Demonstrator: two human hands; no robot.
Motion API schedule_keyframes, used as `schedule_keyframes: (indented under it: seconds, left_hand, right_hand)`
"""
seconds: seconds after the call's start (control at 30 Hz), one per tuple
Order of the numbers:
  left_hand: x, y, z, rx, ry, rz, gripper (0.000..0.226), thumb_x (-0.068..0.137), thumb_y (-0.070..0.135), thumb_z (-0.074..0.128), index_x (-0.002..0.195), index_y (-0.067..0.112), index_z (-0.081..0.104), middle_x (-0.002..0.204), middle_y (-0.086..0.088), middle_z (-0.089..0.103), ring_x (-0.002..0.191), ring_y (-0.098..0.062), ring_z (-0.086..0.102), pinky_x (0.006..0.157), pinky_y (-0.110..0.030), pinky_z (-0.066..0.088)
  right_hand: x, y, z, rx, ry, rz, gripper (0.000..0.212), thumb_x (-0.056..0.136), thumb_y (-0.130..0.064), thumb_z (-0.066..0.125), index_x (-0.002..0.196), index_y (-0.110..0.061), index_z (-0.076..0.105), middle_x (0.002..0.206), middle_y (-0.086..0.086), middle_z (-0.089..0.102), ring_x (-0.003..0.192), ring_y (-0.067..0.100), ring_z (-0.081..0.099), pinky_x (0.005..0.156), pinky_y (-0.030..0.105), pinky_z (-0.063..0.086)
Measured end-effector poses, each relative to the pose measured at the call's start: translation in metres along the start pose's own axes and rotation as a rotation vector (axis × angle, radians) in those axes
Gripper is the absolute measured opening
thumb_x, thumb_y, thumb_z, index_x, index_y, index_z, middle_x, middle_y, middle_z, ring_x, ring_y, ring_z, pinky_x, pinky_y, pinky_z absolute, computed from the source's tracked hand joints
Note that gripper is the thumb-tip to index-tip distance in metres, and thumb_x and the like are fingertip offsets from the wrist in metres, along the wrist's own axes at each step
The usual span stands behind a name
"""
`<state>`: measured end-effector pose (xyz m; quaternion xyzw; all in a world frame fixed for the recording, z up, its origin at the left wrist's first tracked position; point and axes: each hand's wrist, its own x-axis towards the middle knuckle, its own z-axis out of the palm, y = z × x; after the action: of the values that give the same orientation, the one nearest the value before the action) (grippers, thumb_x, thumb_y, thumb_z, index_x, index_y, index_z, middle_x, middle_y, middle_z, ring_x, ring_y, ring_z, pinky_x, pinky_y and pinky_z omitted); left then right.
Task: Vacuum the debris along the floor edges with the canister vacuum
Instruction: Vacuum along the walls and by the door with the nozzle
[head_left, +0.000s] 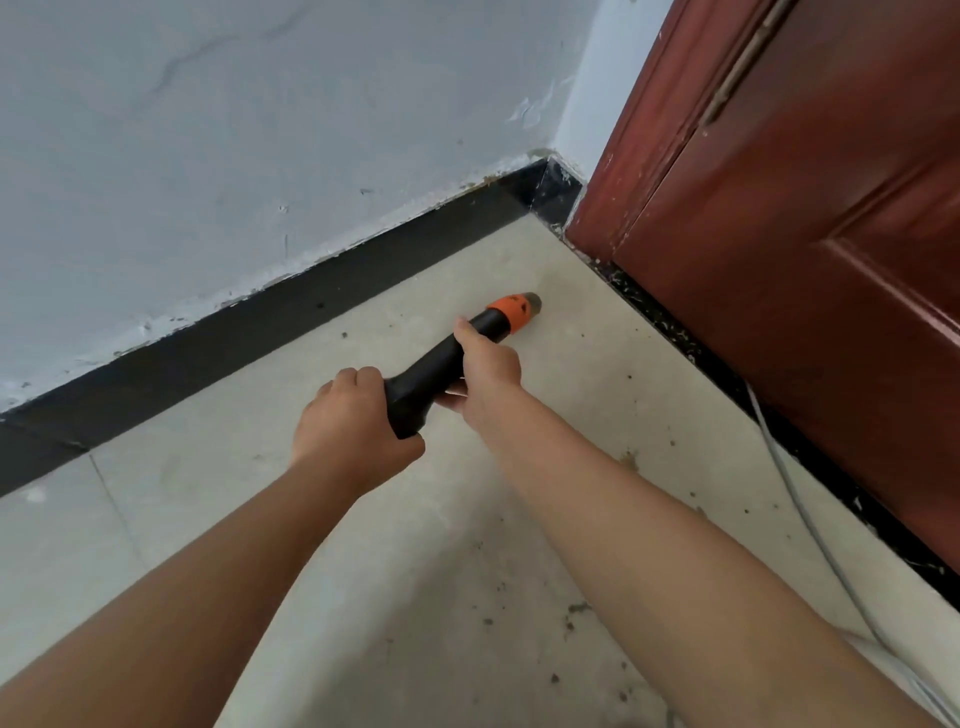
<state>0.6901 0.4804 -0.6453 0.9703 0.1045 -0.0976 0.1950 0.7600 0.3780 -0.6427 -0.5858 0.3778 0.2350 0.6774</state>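
While both hands were on it, the vacuum wand (447, 366) showed no readable brand or writing, just black plastic with one orange collar (511, 312) near the tip. Left hand (353, 415) was wrapped round the fat rear end, right hand (485, 366) gripped the narrower part just behind the collar, so the nozzle tip (531, 301) poked out past the right hand, low over the pale floor tile (597, 364) near the corner. Dark debris specks (574, 609) were scattered across the floor, too many to count. One grey cable (810, 525) ran along the black threshold strip (675, 332) under the one red-brown door (810, 218). Black baseboard (291, 332) ran below the white wall (260, 130).
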Motion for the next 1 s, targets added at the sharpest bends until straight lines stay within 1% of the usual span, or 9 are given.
schedule_keyframes:
  seconds: [0.1, 0.27, 0.4, 0.57, 0.73, 0.83, 0.9, 0.93, 1.0]
  left_hand:
    - [-0.017, -0.035, -0.012, 0.009, -0.026, -0.041, 0.033, 0.073, 0.033, 0.066, 0.086, 0.015, 0.041, 0.083, 0.002, 0.04, 0.076, -0.018, 0.043, 0.059, -0.027, 0.032]
    - [-0.044, -0.089, -0.036, 0.026, -0.031, -0.088, 0.034, 0.069, 0.032, 0.07, 0.085, 0.016, 0.045, 0.082, 0.002, 0.043, 0.074, -0.019, 0.046, 0.056, -0.027, 0.031]
    - [-0.063, -0.123, -0.05, 0.031, -0.021, -0.102, 0.034, 0.066, 0.033, 0.071, 0.082, 0.016, 0.046, 0.077, 0.004, 0.044, 0.069, -0.017, 0.046, 0.052, -0.025, 0.03]
    - [-0.081, -0.156, -0.064, 0.045, -0.024, -0.093, 0.034, 0.066, 0.03, 0.072, 0.088, 0.015, 0.051, 0.085, 0.001, 0.048, 0.077, -0.018, 0.048, 0.061, -0.028, 0.034]
    - [-0.096, -0.176, -0.074, 0.026, 0.004, -0.066, 0.033, 0.066, 0.026, 0.073, 0.089, 0.019, 0.052, 0.086, 0.002, 0.049, 0.08, -0.018, 0.048, 0.066, -0.028, 0.037]
    - [-0.111, -0.193, -0.08, -0.005, 0.049, -0.081, 0.042, 0.066, 0.022, 0.077, 0.101, 0.014, 0.055, 0.095, -0.001, 0.053, 0.087, -0.02, 0.049, 0.07, -0.027, 0.034]
    - [-0.122, -0.207, -0.084, -0.02, 0.082, -0.131, 0.051, 0.065, 0.019, 0.079, 0.109, 0.012, 0.055, 0.103, -0.004, 0.056, 0.095, -0.023, 0.052, 0.074, -0.027, 0.033]
    - [-0.127, -0.215, -0.086, -0.019, 0.092, -0.159, 0.052, 0.065, 0.019, 0.079, 0.11, 0.012, 0.055, 0.106, -0.004, 0.057, 0.097, -0.024, 0.052, 0.074, -0.028, 0.034]
    - [-0.138, -0.23, -0.087, -0.008, 0.083, -0.204, 0.051, 0.064, 0.019, 0.078, 0.11, 0.012, 0.055, 0.105, -0.004, 0.058, 0.096, -0.024, 0.053, 0.075, -0.029, 0.037]
  right_hand:
    - [-0.018, 0.023, 0.022, -0.008, -0.059, 0.038, 0.051, 0.09, -0.031, 0.06, 0.132, -0.008, 0.041, 0.122, 0.015, 0.057, 0.108, 0.032, 0.059, 0.076, 0.04, 0.055]
    - [-0.047, 0.053, 0.06, -0.037, -0.169, 0.103, 0.05, 0.09, -0.031, 0.06, 0.131, -0.008, 0.043, 0.122, 0.015, 0.058, 0.106, 0.031, 0.06, 0.067, 0.037, 0.056]
    - [-0.069, 0.072, 0.087, -0.069, -0.206, 0.137, 0.05, 0.091, -0.031, 0.059, 0.131, -0.009, 0.041, 0.122, 0.014, 0.057, 0.106, 0.03, 0.06, 0.067, 0.037, 0.055]
    - [-0.089, 0.096, 0.111, -0.084, -0.208, 0.144, 0.053, 0.09, -0.033, 0.059, 0.133, -0.008, 0.039, 0.124, 0.015, 0.056, 0.109, 0.031, 0.058, 0.078, 0.041, 0.057]
    - [-0.103, 0.115, 0.122, -0.019, -0.23, 0.163, 0.053, 0.09, -0.032, 0.059, 0.133, -0.009, 0.039, 0.119, 0.015, 0.057, 0.108, 0.032, 0.059, 0.08, 0.041, 0.056]
    - [-0.116, 0.124, 0.132, 0.008, -0.272, 0.155, 0.053, 0.089, -0.028, 0.062, 0.133, -0.009, 0.039, 0.12, 0.014, 0.057, 0.106, 0.03, 0.06, 0.077, 0.039, 0.057]
    - [-0.125, 0.132, 0.14, 0.003, -0.33, 0.16, 0.049, 0.088, -0.025, 0.064, 0.128, -0.008, 0.041, 0.114, 0.012, 0.058, 0.1, 0.026, 0.062, 0.076, 0.037, 0.057]
    - [-0.13, 0.136, 0.145, -0.009, -0.354, 0.179, 0.046, 0.088, -0.023, 0.064, 0.125, -0.007, 0.042, 0.109, 0.011, 0.058, 0.097, 0.025, 0.062, 0.075, 0.038, 0.057]
    - [-0.139, 0.146, 0.154, -0.048, -0.372, 0.231, 0.046, 0.089, -0.022, 0.063, 0.126, -0.007, 0.041, 0.103, 0.011, 0.056, 0.094, 0.026, 0.062, 0.075, 0.039, 0.056]
